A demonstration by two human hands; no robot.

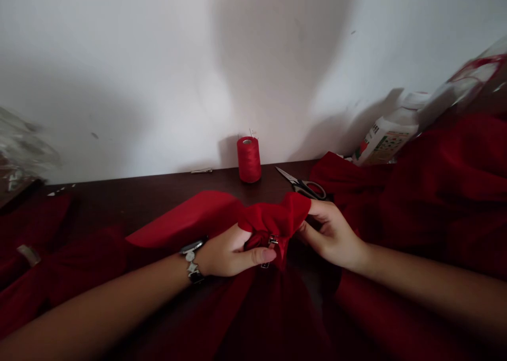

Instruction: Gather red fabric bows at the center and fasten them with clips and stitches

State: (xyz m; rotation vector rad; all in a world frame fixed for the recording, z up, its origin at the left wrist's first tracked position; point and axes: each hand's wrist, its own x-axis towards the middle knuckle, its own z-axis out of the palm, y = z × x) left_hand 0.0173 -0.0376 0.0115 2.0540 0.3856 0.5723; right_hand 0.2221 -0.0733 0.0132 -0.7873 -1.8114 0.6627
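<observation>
Red fabric point(269, 217) is gathered between my two hands over the dark table. My left hand point(233, 252), with a watch point(194, 258) on its wrist, is closed on the fabric; its fingers are hidden under the cloth and its thumb lies on top. Close to that thumb's tip sits a small metal clip point(273, 240) on the gathered cloth. My right hand point(330, 231) pinches the fabric's right end between thumb and fingers, the fingertips partly covered by it. Long red folds hang down from the gather toward me.
A red thread spool point(249, 160) with needles in its top stands near the wall. Scissors point(303, 184) lie right of it, a slim metal clip point(202, 170) left. A white bottle point(390, 131) leans behind heaped red cloth point(443, 192). Clear plastic point(24, 147) is at far left.
</observation>
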